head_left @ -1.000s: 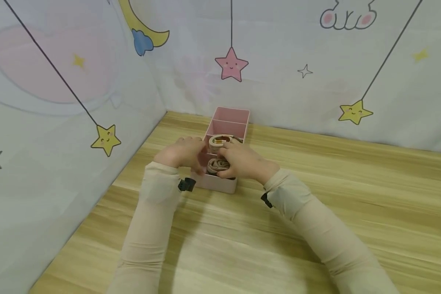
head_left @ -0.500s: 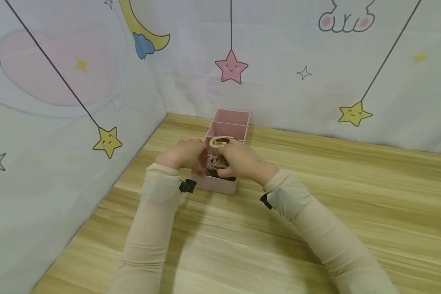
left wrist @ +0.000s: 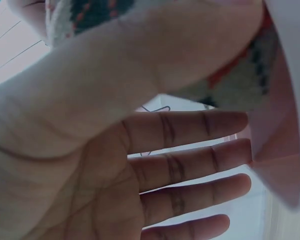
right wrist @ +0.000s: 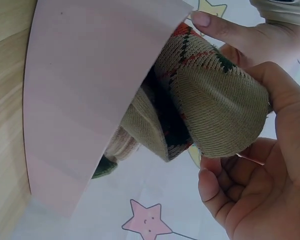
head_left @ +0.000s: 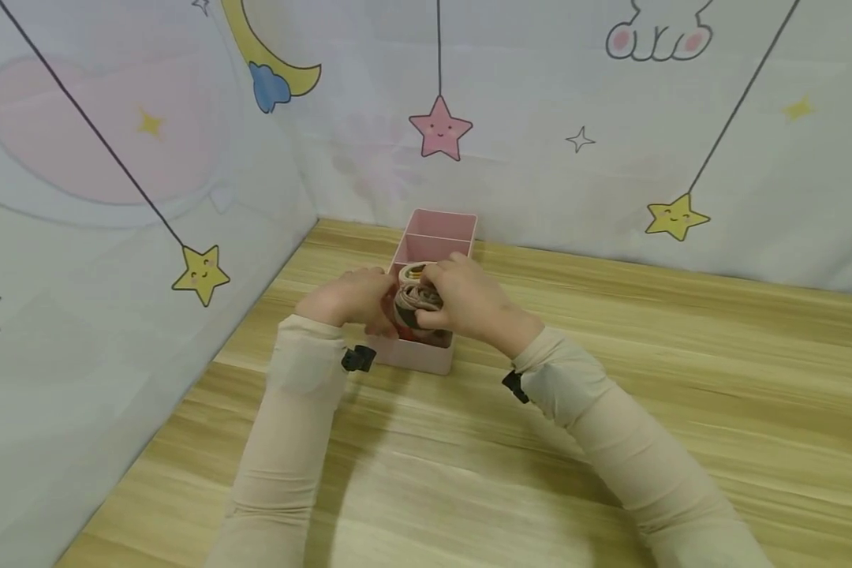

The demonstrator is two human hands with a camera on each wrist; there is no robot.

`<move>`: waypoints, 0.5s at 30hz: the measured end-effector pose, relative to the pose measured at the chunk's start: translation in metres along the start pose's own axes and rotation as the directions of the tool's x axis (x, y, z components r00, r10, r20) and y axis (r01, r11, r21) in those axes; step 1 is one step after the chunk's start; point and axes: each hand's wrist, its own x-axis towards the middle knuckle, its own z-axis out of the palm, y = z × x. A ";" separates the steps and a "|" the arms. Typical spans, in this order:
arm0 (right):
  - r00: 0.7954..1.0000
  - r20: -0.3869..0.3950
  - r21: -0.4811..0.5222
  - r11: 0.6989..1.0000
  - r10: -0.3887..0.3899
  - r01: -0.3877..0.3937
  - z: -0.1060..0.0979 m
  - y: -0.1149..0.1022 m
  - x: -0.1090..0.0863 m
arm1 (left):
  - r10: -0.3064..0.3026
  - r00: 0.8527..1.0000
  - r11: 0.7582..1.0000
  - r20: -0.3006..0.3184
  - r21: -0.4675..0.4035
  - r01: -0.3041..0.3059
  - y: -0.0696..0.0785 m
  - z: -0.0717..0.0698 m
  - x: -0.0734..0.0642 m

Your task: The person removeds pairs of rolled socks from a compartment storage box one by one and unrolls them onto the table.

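Wood-grain tabletop [head_left: 433, 457] below, right fingers [right wrist: 210, 190] pinch a rolled sock [right wrist: 225, 110] (left fingers [left wrist: 190, 127] nearly straight).

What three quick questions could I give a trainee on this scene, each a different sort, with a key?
1. Which of the person's hands has its fingers curled round a knit roll?
2. In the head view, what colour is the star pictured directly above the pink box?
A. yellow
B. pink
C. green
3. True or false: the pink box has one single undivided space inside.

Key:
1. The right hand.
2. B, pink.
3. False; it is split into compartments.
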 end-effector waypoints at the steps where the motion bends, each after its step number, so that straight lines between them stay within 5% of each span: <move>1: 1.000 -0.003 0.002 1.000 0.008 -0.008 -0.002 0.000 -0.001 | -0.003 1.000 1.000 0.001 -0.006 0.003 0.001 -0.001 0.000; 15: 0.994 -0.058 0.049 0.995 0.090 -0.087 -0.020 0.004 -0.020 | 0.058 0.995 0.998 -0.079 0.005 -0.058 0.009 -0.003 -0.005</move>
